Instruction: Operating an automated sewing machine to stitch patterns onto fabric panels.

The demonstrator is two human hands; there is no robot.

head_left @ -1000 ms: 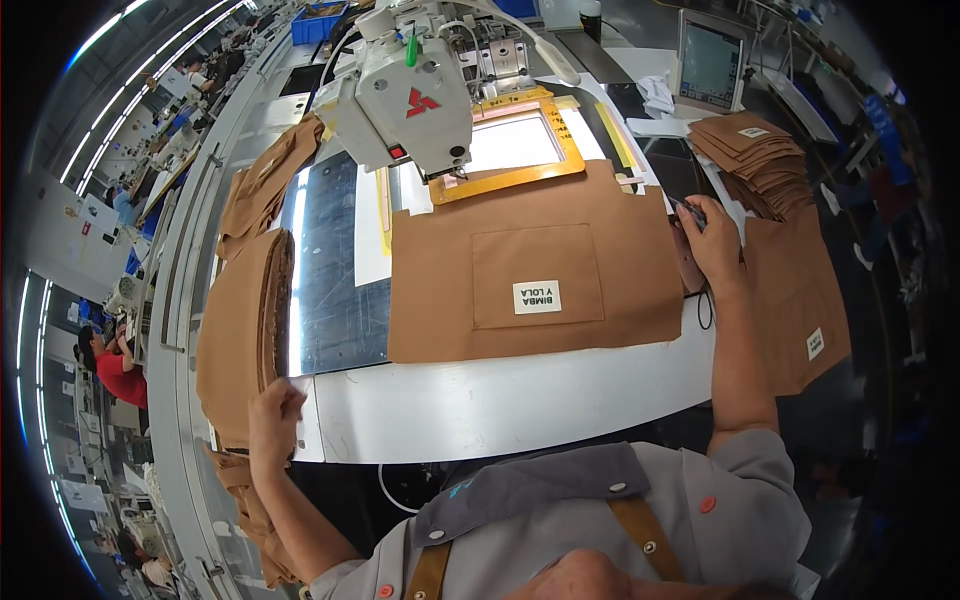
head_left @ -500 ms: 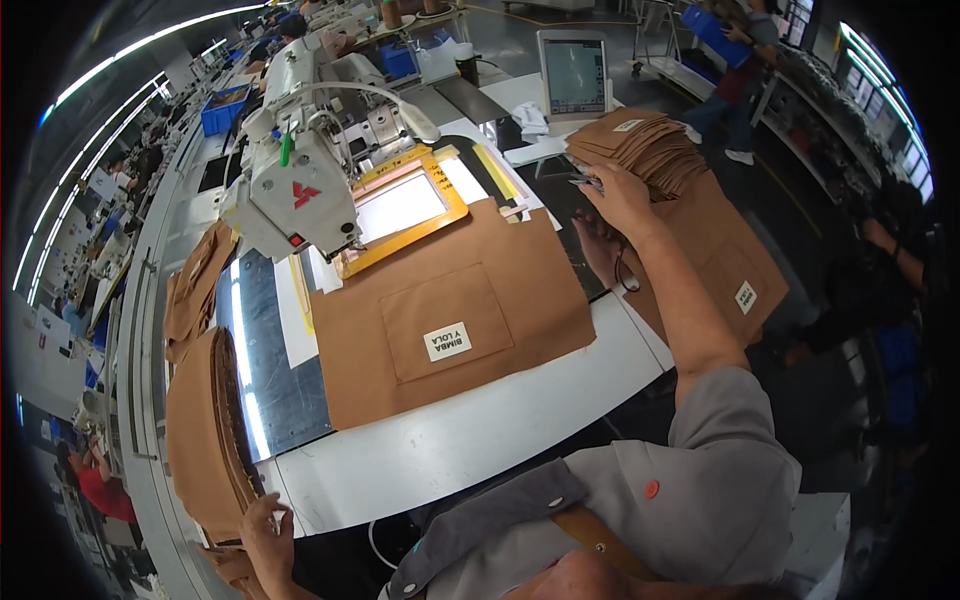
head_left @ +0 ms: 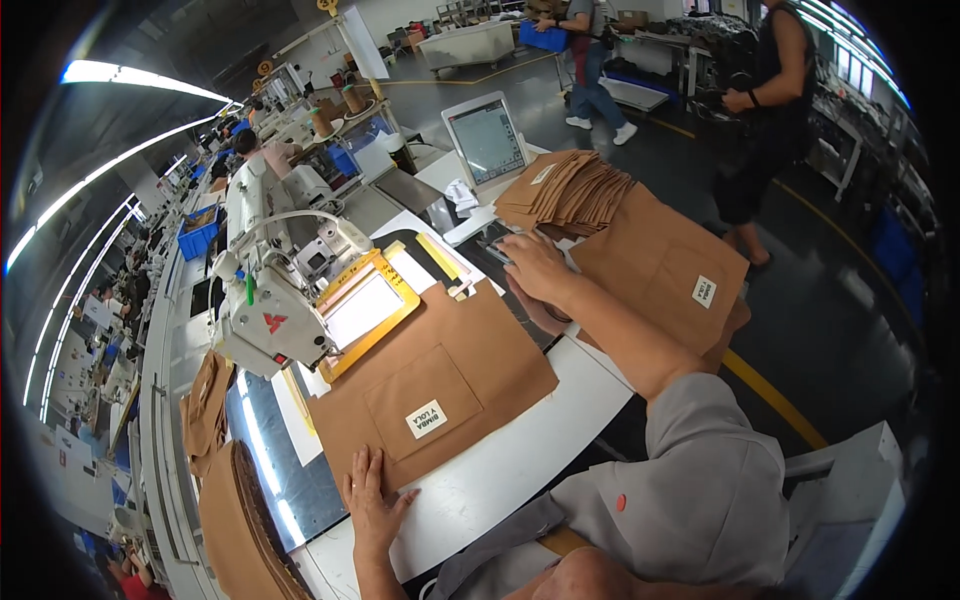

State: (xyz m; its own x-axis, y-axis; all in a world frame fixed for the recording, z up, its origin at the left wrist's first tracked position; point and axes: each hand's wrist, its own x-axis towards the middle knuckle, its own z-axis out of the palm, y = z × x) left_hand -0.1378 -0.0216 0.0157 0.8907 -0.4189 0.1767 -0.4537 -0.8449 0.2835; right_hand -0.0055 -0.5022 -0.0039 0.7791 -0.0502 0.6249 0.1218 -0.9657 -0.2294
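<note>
A brown fabric panel (head_left: 500,365) with a stitched pocket outline and a white label lies in front of a white sewing machine (head_left: 275,320). Its far edge meets the yellow clamp frame (head_left: 405,300). My left hand (head_left: 375,505) rests open, fingers spread, at the panel's near left corner. Beyond the panel's right side, my right hand (head_left: 538,265) is closed on a small grey metal tool (head_left: 494,250), whose exact kind is unclear. That hand is beside a stack of folded brown pieces (head_left: 575,195). Another labelled brown panel (head_left: 660,255) lies right of it.
A tablet-like screen (head_left: 485,140) stands behind the stack. More brown pieces (head_left: 240,520) hang at the table's left. White cloth (head_left: 460,198) lies near the screen. One person (head_left: 770,110) stands at right; another carries a blue bin (head_left: 543,36).
My left hand has moved from the brown pieces at left onto the panel's near corner and spread its fingers. The view has turned right. My right hand still holds the grey tool.
</note>
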